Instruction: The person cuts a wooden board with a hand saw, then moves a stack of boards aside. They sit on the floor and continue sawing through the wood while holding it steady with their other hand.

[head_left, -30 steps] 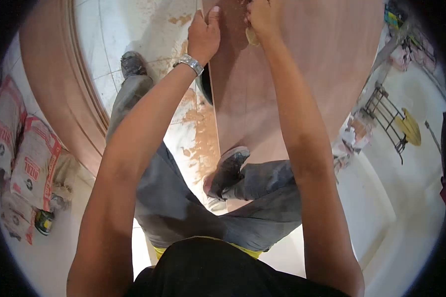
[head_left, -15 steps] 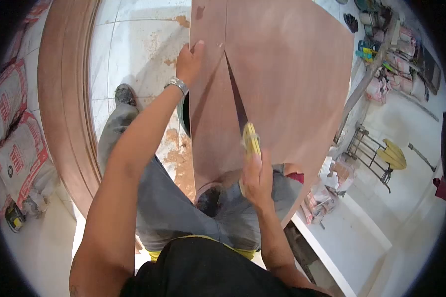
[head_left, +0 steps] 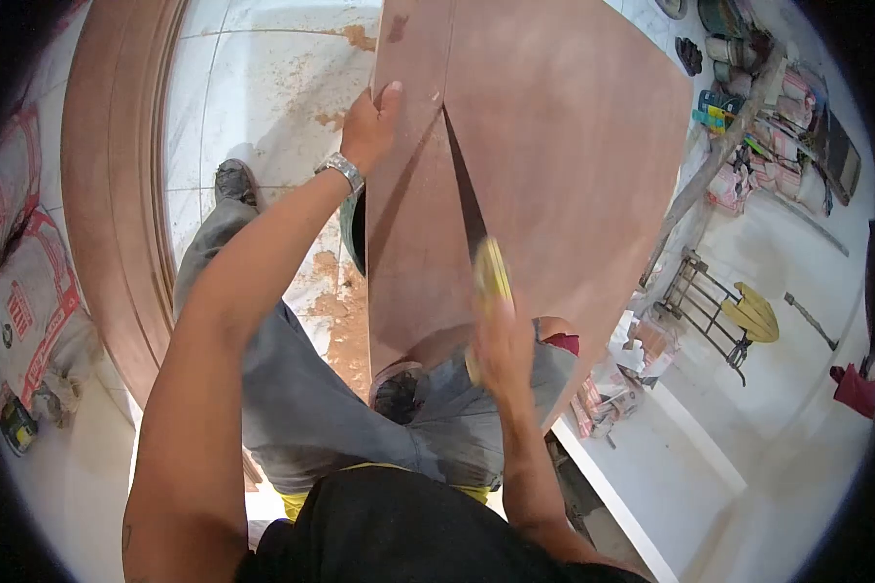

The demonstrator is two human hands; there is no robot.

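A large reddish-brown wooden board (head_left: pixel 574 165) lies beneath both hands, with a thin straight line running up from the saw's tip. My left hand (head_left: pixel 367 126), with a metal watch at the wrist, grips the board's left edge, thumb on top and fingers mostly hidden. My right hand (head_left: pixel 504 340) is closed around the yellow handle of a hand saw (head_left: pixel 469 194). The dark blade points away from me, its tip at the line on the board. My left shoe and knee are beside the board; my other shoe rests near its lower left corner.
A curved wooden frame (head_left: pixel 117 194) stands at the left, beside printed sacks (head_left: pixel 29 291). Reddish dirt marks the tiled floor (head_left: pixel 262 97). At the right are a long timber (head_left: pixel 715 155), a metal rack (head_left: pixel 700 291), a yellow shovel head (head_left: pixel 751 313) and a white ledge (head_left: pixel 651 486).
The view has shifted slightly, so the surroundings appear a little farther left. My right hand and the saw handle have moved slightly relative to the board. My left hand keeps its hold.
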